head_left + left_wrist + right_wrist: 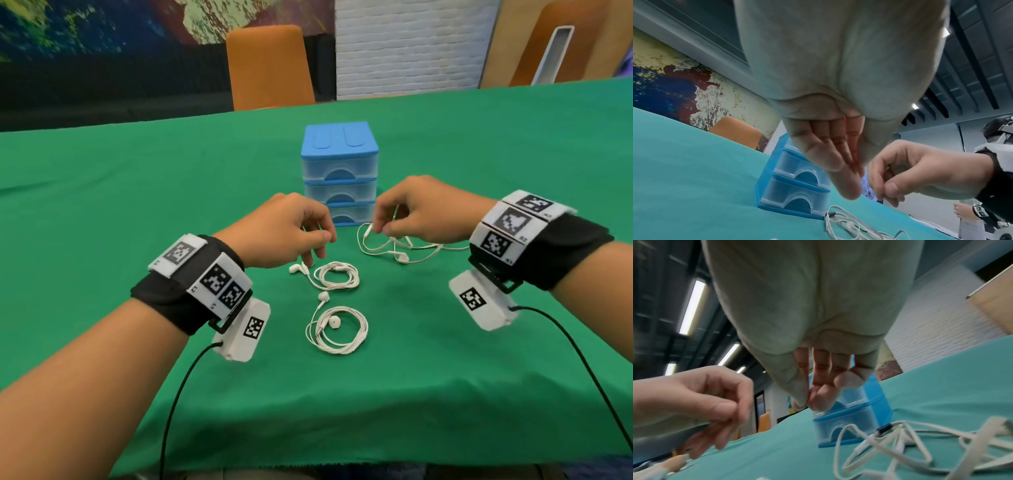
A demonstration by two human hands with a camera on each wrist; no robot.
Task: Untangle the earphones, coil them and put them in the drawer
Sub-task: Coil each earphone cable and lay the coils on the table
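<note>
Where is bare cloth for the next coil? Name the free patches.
Free: green cloth left of the drawer unit; cloth right of the far coil and near coil, nearer than the tangled earphones; the strip before it. Crowded: between left hand and right hand.

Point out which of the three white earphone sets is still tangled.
The tangled earphones beside the right hand, in front of the blue drawer unit, sprawl in loose crossing loops. The two coiled sets nearer the person are wound in neat rings.
</note>
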